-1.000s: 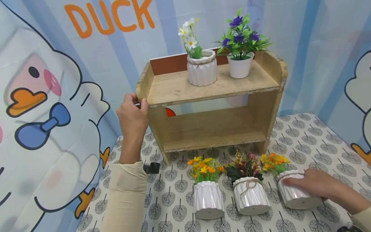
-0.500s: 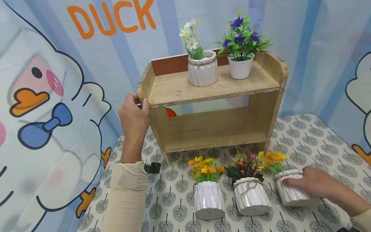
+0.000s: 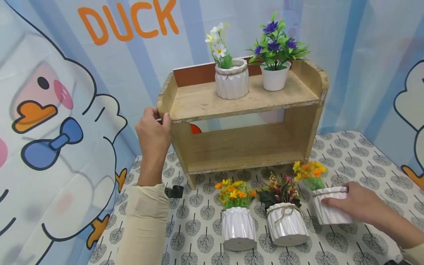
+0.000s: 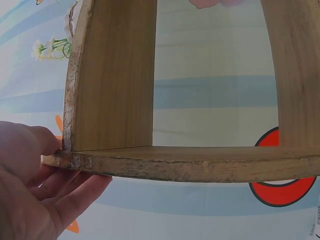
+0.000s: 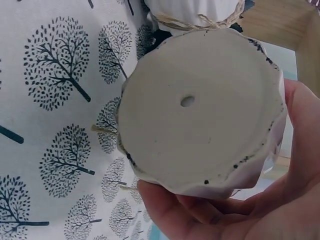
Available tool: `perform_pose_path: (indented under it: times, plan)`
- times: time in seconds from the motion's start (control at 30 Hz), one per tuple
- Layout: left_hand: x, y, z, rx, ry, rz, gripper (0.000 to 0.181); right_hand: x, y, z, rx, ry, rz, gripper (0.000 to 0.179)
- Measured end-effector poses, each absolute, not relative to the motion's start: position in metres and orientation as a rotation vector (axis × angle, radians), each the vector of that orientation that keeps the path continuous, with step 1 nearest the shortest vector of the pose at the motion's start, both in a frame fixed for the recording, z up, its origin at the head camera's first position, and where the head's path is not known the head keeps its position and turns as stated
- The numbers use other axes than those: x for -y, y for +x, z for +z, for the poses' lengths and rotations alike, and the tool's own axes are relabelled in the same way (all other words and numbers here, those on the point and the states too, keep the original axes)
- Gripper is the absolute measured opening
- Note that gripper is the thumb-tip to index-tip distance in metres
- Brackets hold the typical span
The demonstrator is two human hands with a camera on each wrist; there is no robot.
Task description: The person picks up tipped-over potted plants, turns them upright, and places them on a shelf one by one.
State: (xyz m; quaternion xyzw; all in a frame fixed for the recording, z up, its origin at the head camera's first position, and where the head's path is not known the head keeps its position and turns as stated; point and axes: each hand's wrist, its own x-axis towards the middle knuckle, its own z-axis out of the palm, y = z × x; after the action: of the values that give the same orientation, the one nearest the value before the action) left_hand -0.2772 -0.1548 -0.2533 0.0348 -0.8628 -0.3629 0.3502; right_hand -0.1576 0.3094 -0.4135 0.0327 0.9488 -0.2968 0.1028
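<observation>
My left hand grips the left end of the wooden shelf, thumb on the front and fingers behind. The left wrist view shows the thumb and fingers around the shelf's worn corner. My right hand holds a white fluted flowerpot with yellow and orange flowers, the thumb across its front. In the right wrist view the base of this flowerpot faces the camera, with a small hole in its middle; the pot appears lifted off the cloth.
A white pot with daisies and a smaller pot with purple flowers stand on the top board. A pot of yellow flowers and a twine-tied pot lie tilted on the tree-print tablecloth.
My right hand has raised the orange-flowered flowerpot slightly and moved it toward the shelf; its base no longer shows in the head view. My left hand keeps its grip on the shelf.
</observation>
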Motion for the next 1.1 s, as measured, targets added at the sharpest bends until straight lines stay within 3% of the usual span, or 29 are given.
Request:
perform_pose_path:
  times: [0.37,1.1]
  plan:
    - [0.155,-0.278,-0.254,2.228,0.092,-0.941,0.029,-0.302,-0.160,-0.397,-2.914,0.044,-0.834,0.104]
    - [0.155,-0.278,-0.254,2.237,0.100,-0.950,0.030,-0.263,-0.160,-0.358,-3.073,-0.082,-1.162,0.102]
